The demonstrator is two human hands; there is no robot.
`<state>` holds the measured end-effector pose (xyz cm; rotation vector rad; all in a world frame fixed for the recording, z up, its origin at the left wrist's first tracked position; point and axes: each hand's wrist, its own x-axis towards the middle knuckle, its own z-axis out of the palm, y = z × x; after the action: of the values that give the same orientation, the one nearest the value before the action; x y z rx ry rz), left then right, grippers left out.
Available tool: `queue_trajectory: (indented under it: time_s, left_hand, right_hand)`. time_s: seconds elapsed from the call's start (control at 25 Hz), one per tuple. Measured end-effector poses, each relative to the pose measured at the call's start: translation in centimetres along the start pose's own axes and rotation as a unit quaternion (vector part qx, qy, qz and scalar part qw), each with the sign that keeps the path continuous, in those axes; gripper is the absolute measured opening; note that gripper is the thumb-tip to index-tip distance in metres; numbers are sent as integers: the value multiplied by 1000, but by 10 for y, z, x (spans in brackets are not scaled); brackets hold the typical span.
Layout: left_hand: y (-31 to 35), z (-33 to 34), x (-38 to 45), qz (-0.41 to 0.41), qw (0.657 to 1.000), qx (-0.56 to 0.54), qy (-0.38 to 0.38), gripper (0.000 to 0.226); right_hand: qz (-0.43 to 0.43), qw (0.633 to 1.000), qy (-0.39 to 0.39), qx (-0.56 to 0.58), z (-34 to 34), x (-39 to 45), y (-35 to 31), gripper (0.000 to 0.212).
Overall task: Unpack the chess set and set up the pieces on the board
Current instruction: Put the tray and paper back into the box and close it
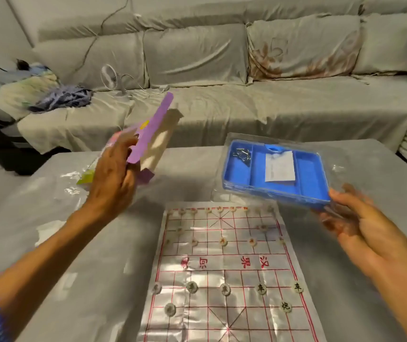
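Board below and between the hands, packaging lifted clear on either side.

The paper board (pixel 227 270) lies flat on the grey table (pixel 49 243), its long axis running away from the person, with round pieces (pixel 224 289) already on many points at the near and far ends. The blue tray (pixel 274 166), tilted and held up at its near corner by the right hand (pixel 360 223), hangs just past the board's far right corner. The left hand (pixel 113 178) grips the opened purple box (pixel 148 134) off to the far left. Both hands are occupied, and the right looks nearer the board.
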<state>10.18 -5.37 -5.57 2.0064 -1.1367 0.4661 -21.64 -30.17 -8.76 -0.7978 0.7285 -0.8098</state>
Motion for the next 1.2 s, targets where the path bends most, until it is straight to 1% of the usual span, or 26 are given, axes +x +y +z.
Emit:
queue_trajectory:
  time_s: [0.08, 0.2, 0.24, 0.32, 0.36, 0.4, 0.48, 0.56, 0.68, 0.8, 0.96, 1.12, 1.2]
  left_hand:
    - [-13, -36, -39, -2, 999, -44, -8, 42]
    - [-39, -55, -97, -59, 989, -116, -68, 49]
    - [-50, -56, -112, -71, 985, -129, -94, 50]
    - [-70, -55, -131, -57, 984, -113, -127, 50]
    - [-75, -58, -135, -48, 983, -112, -135, 52]
    - [-77, -60, -136, -48, 980, -133, -138, 52]
    - [-68, -68, -131, -66, 968, -200, -137, 47]
    - [-62, -76, -125, -91, 957, -237, -138, 43]
    - [-65, -82, -120, -92, 952, -245, -157, 42]
    - [-70, -82, -126, -76, 941, -260, -202, 38]
    - [-69, -83, -128, -148, 910, -322, -214, 28]
    - [-67, -78, -131, -166, 891, -332, -260, 49]
    - [-64, -78, -131, -153, 892, -318, -283, 56]
  right_hand:
    - [29, 999, -21, -20, 18, -27, 12, 65]
    - [78, 994, -61, -47, 46, -68, 41, 93]
    - [90, 991, -72, -61, 52, -77, 51, 94]
    - [105, 987, -82, -86, 59, -91, 67, 78]
    - [111, 985, -85, -96, 62, -96, 73, 72]
    - [115, 984, -86, -109, 65, -101, 78, 70]
    - [119, 981, -85, -130, 70, -110, 84, 70]
    - [123, 979, -81, -144, 77, -116, 87, 71]
    - [128, 977, -81, -150, 88, -119, 89, 70]
    - [131, 976, -77, -153, 100, -120, 90, 70]
    - [141, 978, -60, -142, 104, -116, 91, 68]
    - [124, 981, -44, -145, 109, -112, 89, 72]
    - [98, 983, -27, -153, 112, -109, 88, 74]
